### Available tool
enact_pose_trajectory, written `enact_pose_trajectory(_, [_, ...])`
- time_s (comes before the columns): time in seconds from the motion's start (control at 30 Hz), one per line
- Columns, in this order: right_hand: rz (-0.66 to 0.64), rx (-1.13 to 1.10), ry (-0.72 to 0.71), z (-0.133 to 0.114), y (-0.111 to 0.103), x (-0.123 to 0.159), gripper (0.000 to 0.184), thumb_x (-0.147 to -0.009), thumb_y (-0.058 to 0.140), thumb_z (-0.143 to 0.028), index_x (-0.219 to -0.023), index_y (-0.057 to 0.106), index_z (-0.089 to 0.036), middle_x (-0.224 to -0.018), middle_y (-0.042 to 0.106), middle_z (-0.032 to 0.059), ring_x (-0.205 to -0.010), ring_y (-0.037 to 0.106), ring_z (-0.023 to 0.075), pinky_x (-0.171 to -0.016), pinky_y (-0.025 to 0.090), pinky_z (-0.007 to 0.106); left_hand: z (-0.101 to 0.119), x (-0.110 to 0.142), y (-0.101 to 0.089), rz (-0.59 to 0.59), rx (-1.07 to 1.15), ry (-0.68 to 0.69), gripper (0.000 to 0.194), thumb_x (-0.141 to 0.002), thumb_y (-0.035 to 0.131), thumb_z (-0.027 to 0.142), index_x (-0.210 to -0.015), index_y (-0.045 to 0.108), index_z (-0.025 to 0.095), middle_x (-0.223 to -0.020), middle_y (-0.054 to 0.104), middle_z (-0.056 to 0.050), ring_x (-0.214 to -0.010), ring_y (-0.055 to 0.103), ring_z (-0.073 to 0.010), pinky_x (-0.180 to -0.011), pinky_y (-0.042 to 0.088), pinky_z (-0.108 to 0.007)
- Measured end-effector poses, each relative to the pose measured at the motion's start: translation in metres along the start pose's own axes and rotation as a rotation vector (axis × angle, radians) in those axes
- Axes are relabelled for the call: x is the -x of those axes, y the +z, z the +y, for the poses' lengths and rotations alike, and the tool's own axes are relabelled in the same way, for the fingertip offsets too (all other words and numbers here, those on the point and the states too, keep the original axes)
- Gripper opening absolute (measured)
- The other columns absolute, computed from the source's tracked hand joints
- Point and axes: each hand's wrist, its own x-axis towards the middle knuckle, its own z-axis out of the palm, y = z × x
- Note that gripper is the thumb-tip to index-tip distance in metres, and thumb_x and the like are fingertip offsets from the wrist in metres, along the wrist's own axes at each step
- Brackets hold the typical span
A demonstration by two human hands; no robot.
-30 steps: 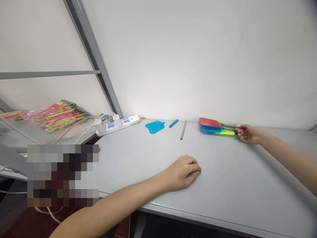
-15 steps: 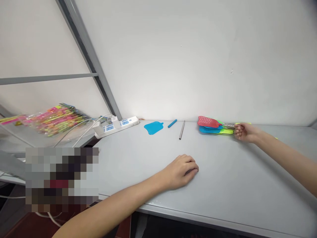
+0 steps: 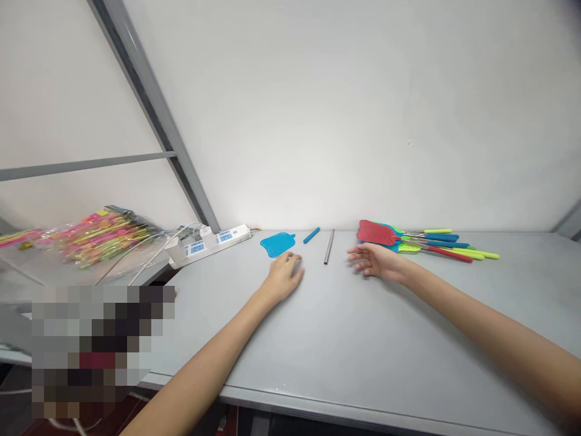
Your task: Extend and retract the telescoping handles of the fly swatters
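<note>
My left hand [image 3: 284, 276] is open, its fingers spread just below a blue fly swatter head [image 3: 278, 244] that lies flat on the table. I cannot tell whether the fingertips touch it. To the right of that lie a short blue handle [image 3: 311, 235] and a bare metal tube [image 3: 329, 247]. With fingers apart and nothing in them, my right hand [image 3: 373, 261] hovers between the tube and a pile of fly swatters [image 3: 376, 232]. The pile has a red head on top, and its blue, yellow-green and red handles fan out to the right.
A white power strip [image 3: 213, 243] with plugs and cables lies at the table's back left. Farther left, plastic bags of pink and yellow sticks [image 3: 109, 233] rest on another surface. A grey metal frame [image 3: 154, 115] slants along the white wall [image 3: 318, 121]. The lower left is pixelated.
My right hand has let go of the swatter pile and moved left, fingers opening. My left hand has moved forward and left, up to the blue swatter head. The view has shifted slightly.
</note>
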Motion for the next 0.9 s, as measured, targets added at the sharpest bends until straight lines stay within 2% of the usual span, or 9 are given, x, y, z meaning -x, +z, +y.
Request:
enact_pose_trajectory(0.07, [-0.053,0.108,-0.052,-0.003,0.014,-0.013,0.025,-0.076,0.044,-0.033,-0.093,0.055,-0.018,-0.103,0.056,0.0070,-0.060,0.057,0.0104,-0.042,0.040,0.019,-0.018,-0.005,-0.001,0.003,-0.034,-0.089,0.039,-0.081,0.033,0.038,-0.112,0.042,0.017,-0.120,0.039,-0.013,-0.113,0.033,-0.0263,-0.087,0.029,-0.044])
enact_pose_trajectory(0.2, [-0.048,0.178,-0.067,-0.003,0.039,-0.038,0.026,-0.073,0.048,-0.032,-0.094,0.054,-0.017,-0.107,0.054,0.0082,-0.055,0.056,0.0092,-0.034,0.034,0.018,-0.039,-0.008,-0.002,-0.030,-0.080,-0.209,0.050,-0.081,0.028,0.044,-0.120,0.035,0.014,-0.128,0.032,-0.018,-0.118,0.026,-0.0309,-0.088,0.023,-0.048])
enact_pose_trajectory(0.3, [-0.021,0.227,-0.083,-0.002,0.049,-0.048,0.023,-0.072,0.050,-0.030,-0.091,0.054,-0.017,-0.103,0.056,0.0076,-0.049,0.053,0.0076,-0.031,0.032,0.018,-0.040,-0.008,-0.001,-0.076,-0.100,-0.230,0.052,-0.082,0.023,0.046,-0.121,0.035,0.015,-0.129,0.033,-0.018,-0.119,0.026,-0.0304,-0.089,0.022,-0.048])
enact_pose_trajectory(0.4, [-0.025,0.251,-0.093,-0.002,0.052,-0.047,0.018,-0.072,0.050,-0.027,-0.085,0.056,-0.015,-0.094,0.058,0.0075,-0.047,0.050,0.0068,-0.035,0.037,0.018,-0.032,-0.005,-0.001,-0.086,-0.123,-0.207,0.049,-0.082,0.024,0.046,-0.119,0.037,0.017,-0.124,0.039,-0.015,-0.116,0.031,-0.0285,-0.088,0.024,-0.046])
enact_pose_trajectory(0.53, [-0.053,0.250,-0.084,-0.003,0.046,-0.031,0.015,-0.073,0.047,-0.024,-0.080,0.056,-0.013,-0.079,0.058,0.0067,-0.049,0.050,0.0069,-0.044,0.044,0.019,-0.015,0.000,-0.006,-0.022,-0.180,-0.172,0.040,-0.082,0.025,0.043,-0.105,0.049,0.019,-0.097,0.054,-0.011,-0.098,0.046,-0.0257,-0.089,0.016,-0.050])
enact_pose_trajectory(0.6, [-0.063,0.255,-0.068,-0.003,0.040,-0.019,0.016,-0.074,0.046,-0.025,-0.081,0.055,-0.013,-0.077,0.058,0.0064,-0.047,0.049,0.0066,-0.043,0.043,0.019,-0.005,0.004,-0.009,0.019,-0.212,-0.168,0.040,-0.083,0.023,0.042,-0.091,0.054,0.017,-0.087,0.056,-0.010,-0.092,0.047,-0.0264,-0.088,0.013,-0.053])
enact_pose_trajectory(0.7, [-0.110,0.271,-0.033,-0.001,0.028,0.006,0.022,-0.075,0.045,-0.030,-0.084,0.057,-0.013,-0.080,0.059,0.0073,-0.045,0.047,0.0068,-0.038,0.039,0.019,0.013,0.014,-0.015,0.033,-0.233,-0.125,0.040,-0.082,0.025,0.042,-0.076,0.055,0.017,-0.079,0.056,-0.009,-0.087,0.047,-0.0257,-0.088,0.015,-0.051])
enact_pose_trajectory(0.8, [-0.308,0.360,0.031,0.003,0.013,0.037,0.031,-0.078,0.041,-0.037,-0.092,0.057,-0.014,-0.083,0.060,0.0083,-0.049,0.046,0.0074,-0.043,0.039,0.020,0.034,0.034,-0.025,-0.007,-0.245,0.028,0.036,-0.082,0.029,0.040,-0.071,0.054,0.017,-0.072,0.053,-0.006,-0.080,0.049,-0.0233,-0.087,0.019,-0.050])
enact_pose_trajectory(0.9, [-0.369,0.516,0.073,0.005,-0.009,0.067,0.036,-0.080,0.039,-0.041,-0.095,0.058,-0.014,-0.070,0.058,0.0048,-0.046,0.044,0.0068,-0.047,0.038,0.020,0.049,0.058,-0.036,-0.133,-0.122,0.159,0.034,-0.083,0.029,0.037,-0.068,0.052,0.018,-0.073,0.050,-0.004,-0.072,0.049,-0.0189,-0.081,0.030,-0.044])
